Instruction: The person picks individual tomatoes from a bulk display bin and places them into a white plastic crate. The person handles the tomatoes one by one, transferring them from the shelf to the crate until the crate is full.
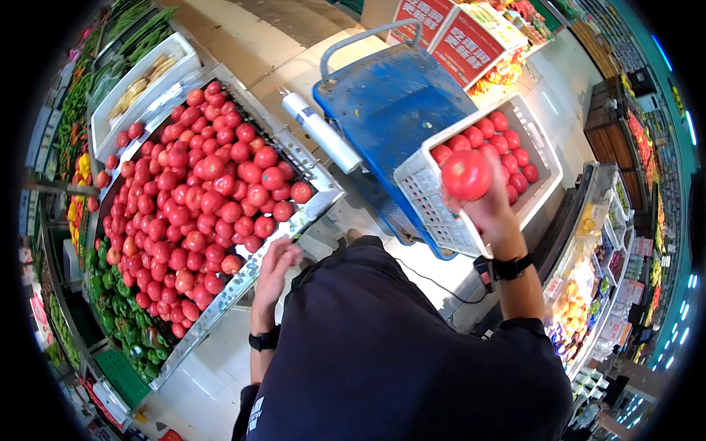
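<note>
My right hand holds a large red tomato above the near left side of a white plastic crate. More tomatoes lie inside the crate, which rests on a blue platform cart. My left hand has its fingers loosely bent beside the metal edge of a display stand and holds nothing that I can see. A big heap of tomatoes fills the stand to the left.
Green peppers lie beside the tomato heap. A white foam box sits at its far corner. A roll of clear plastic bags stands between stand and cart. The cart has a metal handle. Fruit shelves line the right.
</note>
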The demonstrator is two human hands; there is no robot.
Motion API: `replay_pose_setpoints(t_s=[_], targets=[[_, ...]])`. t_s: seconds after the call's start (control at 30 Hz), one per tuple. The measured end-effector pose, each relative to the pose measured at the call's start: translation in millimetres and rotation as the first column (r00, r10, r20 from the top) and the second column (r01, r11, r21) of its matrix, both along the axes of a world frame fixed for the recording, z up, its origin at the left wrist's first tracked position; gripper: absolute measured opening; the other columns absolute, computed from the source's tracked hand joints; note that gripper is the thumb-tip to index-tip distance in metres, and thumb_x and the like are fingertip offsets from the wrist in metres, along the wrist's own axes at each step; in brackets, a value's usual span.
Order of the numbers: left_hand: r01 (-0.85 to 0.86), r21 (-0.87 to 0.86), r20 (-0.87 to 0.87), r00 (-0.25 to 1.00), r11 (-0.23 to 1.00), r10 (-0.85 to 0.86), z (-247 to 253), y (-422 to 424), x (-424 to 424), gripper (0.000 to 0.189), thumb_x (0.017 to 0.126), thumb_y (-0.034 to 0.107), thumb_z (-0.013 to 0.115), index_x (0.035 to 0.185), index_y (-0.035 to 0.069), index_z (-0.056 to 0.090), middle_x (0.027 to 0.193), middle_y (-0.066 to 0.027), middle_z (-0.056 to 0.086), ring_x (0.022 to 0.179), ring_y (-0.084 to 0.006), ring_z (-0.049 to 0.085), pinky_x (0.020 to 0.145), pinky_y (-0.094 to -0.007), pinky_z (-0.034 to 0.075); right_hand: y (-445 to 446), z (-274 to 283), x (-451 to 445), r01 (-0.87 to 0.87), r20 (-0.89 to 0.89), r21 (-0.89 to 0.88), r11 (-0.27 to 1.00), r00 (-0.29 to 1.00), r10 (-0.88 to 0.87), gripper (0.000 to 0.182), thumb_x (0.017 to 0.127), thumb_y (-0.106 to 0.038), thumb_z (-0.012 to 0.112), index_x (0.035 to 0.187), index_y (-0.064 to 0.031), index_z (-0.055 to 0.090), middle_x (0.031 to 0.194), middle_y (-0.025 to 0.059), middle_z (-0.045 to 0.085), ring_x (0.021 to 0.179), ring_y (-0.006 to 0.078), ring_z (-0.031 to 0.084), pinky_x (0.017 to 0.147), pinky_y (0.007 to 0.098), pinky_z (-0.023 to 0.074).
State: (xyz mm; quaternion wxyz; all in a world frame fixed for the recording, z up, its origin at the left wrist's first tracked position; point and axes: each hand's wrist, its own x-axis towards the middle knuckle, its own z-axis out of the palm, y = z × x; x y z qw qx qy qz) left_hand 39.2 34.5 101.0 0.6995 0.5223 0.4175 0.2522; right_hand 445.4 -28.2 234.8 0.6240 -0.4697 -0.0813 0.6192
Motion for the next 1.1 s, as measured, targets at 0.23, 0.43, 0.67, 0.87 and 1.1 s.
replay_pose_setpoints(t_s=[0.23, 0.43, 0.67, 0.87, 1.1], targets=[[0.151, 0.700, -0.106, 0.989, 0.698, -0.107, 79, 39, 34, 0.076, 0.075, 0.031, 0.073, 0.135, 0.005, 0.035, 0.132, -0.0161, 0.041, 0.123, -0.0290, 0.043, 0.100, -0.0395, 0.037, 61, -59, -175, -0.482, 0.064, -0.083, 0.872, 0.871, 0.487, 0.062, 0.097, -0.054, 0.023, 0.097, -0.0027, 0.056, 0.074, 0.0128, 0.063, 0.054, 0.0195, 0.058, 0.047, 0.0286, 0.0437], [-0.453, -0.122, 0.313, 0.827, 0.883, 0.467, 19, 54, -28, 0.048, 0.081, 0.014, 0.068, 0.122, 0.004, 0.044, 0.117, -0.0121, 0.052, 0.106, -0.0212, 0.055, 0.087, -0.0370, 0.049, 70, -65, -237, -0.699, 0.274, -0.110, 0.706, 0.662, 0.698, 0.025, 0.097, -0.021, 0.044, 0.103, -0.0010, 0.057, 0.072, 0.0092, 0.063, 0.059, 0.0143, 0.059, 0.054, 0.0235, 0.0457], [-0.535, -0.730, 0.240, 0.382, 0.425, 0.892, -66, 78, -98, 0.044, 0.092, 0.037, 0.052, 0.126, 0.010, 0.042, 0.127, -0.0133, 0.047, 0.111, -0.0284, 0.050, 0.086, -0.0463, 0.052, 50, -77, -202, -0.522, 0.398, -0.192, 0.831, 0.732, 0.553, 0.019, 0.094, -0.016, 0.047, 0.102, -0.0014, 0.057, 0.075, 0.0084, 0.063, 0.062, 0.0126, 0.060, 0.057, 0.0224, 0.0454], [-0.681, -0.681, 0.141, 0.238, 0.269, 0.961, -156, 129, -154, 0.042, 0.097, 0.038, 0.042, 0.125, 0.007, 0.045, 0.131, -0.0114, 0.044, 0.114, -0.0276, 0.047, 0.094, -0.0447, 0.048, 13, -89, -156, -0.326, 0.388, -0.228, 0.918, 0.834, 0.392, 0.019, 0.092, -0.014, 0.049, 0.104, -0.0011, 0.055, 0.079, 0.0081, 0.062, 0.063, 0.0130, 0.059, 0.057, 0.0220, 0.0453], [-0.603, -0.761, 0.076, 0.280, 0.237, 0.957, -182, 120, -150, 0.040, 0.097, 0.026, 0.036, 0.122, -0.005, 0.037, 0.116, -0.0192, 0.048, 0.099, -0.0284, 0.053, 0.089, -0.0365, 0.050, -46, -86, -75, 0.039, 0.566, -0.225, 0.974, 0.819, 0.098, 0.020, 0.091, -0.015, 0.050, 0.106, -0.0015, 0.055, 0.077, 0.0055, 0.059, 0.063, 0.0122, 0.057, 0.059, 0.0213, 0.0449]])
